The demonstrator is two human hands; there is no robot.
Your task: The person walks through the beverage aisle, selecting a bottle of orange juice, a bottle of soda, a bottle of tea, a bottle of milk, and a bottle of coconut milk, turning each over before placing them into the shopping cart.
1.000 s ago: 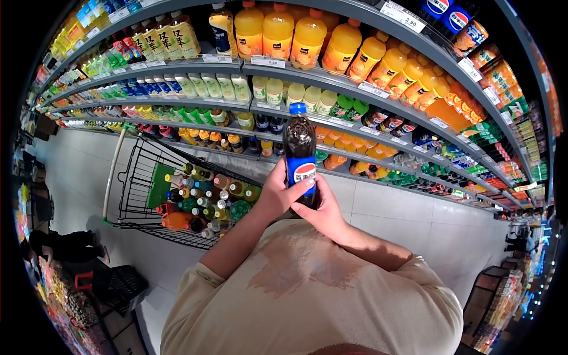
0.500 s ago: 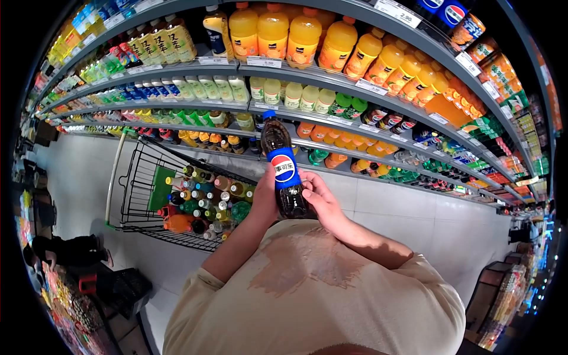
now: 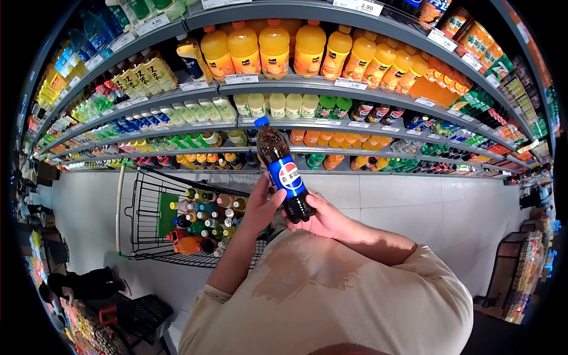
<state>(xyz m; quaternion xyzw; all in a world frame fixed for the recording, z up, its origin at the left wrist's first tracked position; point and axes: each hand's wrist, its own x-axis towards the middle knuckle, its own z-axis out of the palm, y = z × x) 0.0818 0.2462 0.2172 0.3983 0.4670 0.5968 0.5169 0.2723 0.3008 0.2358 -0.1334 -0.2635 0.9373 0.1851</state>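
A dark cola bottle (image 3: 274,145) with a blue cap and a blue label with a red, white and blue round logo is held in front of my chest, its cap pointing up and left. My left hand (image 3: 260,202) is closed around its left side near the label, thumb on the front. At the bottle's base, my right hand (image 3: 322,216) grips it from the lower right, thumb beside the base. Beyond the bottle stand shelves of drinks, with large orange juice bottles (image 3: 274,50) on an upper level.
A wire shopping cart (image 3: 145,204) holding many bottles stands to the left. A person in dark clothes (image 3: 89,285) is at the lower left, near a black basket (image 3: 148,316). A long shelf edge (image 3: 331,125) curves across the front.
The bottle has turned a little, so its label logo faces differently. My left hand has shifted lower and left, my right hand nearer the base. The shelves and cart appear shifted in view.
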